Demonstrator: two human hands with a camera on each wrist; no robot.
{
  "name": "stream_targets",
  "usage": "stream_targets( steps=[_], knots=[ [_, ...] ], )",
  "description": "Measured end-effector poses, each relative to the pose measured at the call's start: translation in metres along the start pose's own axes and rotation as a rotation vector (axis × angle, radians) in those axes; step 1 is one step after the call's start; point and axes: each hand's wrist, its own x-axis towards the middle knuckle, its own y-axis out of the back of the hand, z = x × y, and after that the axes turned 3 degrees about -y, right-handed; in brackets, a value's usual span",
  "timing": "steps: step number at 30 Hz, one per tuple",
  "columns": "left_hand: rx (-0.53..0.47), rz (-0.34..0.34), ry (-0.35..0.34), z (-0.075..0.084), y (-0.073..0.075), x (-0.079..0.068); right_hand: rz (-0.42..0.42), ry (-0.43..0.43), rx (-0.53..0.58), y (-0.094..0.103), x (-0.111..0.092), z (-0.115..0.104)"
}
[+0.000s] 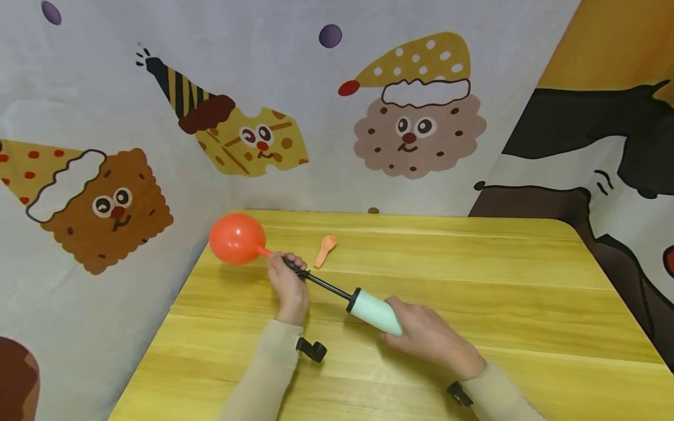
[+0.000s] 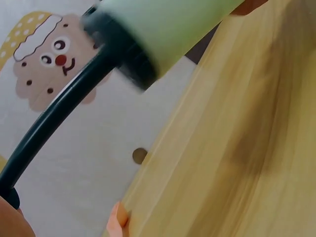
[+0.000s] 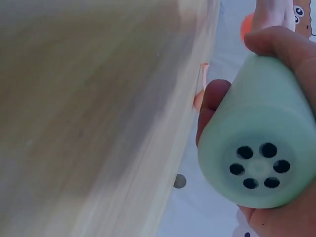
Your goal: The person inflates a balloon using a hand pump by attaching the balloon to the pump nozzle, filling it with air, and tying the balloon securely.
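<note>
A hand balloon pump has a mint-green barrel point(image 1: 375, 311), a black rod point(image 1: 329, 285) and a black end piece point(image 1: 293, 266). My left hand point(image 1: 289, 287) grips the black end piece, right where the neck of an inflated red-orange balloon point(image 1: 237, 238) meets it. The fingers cover that joint. Around the barrel curl the fingers and thumb of my right hand point(image 1: 429, 333); several round holes show in the barrel's end face point(image 3: 259, 167) in the right wrist view. A stretch of rod is exposed between both hands, and the pump slants above the table.
A limp orange balloon point(image 1: 326, 250) lies on the wooden table point(image 1: 474, 263), just beyond my left hand. Behind the table and along its left side hangs a pale cloth point(image 1: 326, 146) printed with cartoon biscuits and cheese.
</note>
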Motion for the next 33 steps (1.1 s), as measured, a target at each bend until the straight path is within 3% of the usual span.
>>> stream_targets(
  steps=[11, 16, 25, 33],
  knots=[
    [0.062, -0.087, 0.048, -0.022, -0.013, -0.035, 0.02, 0.005, -0.012, -0.004, 0.019, -0.015],
    [0.091, -0.095, 0.076, -0.028, -0.013, -0.041, 0.043, 0.008, -0.027, -0.01, 0.03, -0.022],
    [0.05, -0.103, 0.014, -0.006, -0.011, -0.019, 0.029, 0.015, 0.025, -0.005, 0.024, -0.025],
    [-0.013, -0.023, -0.035, 0.015, 0.003, 0.017, -0.027, 0.046, 0.021, 0.009, -0.005, 0.004]
  ],
)
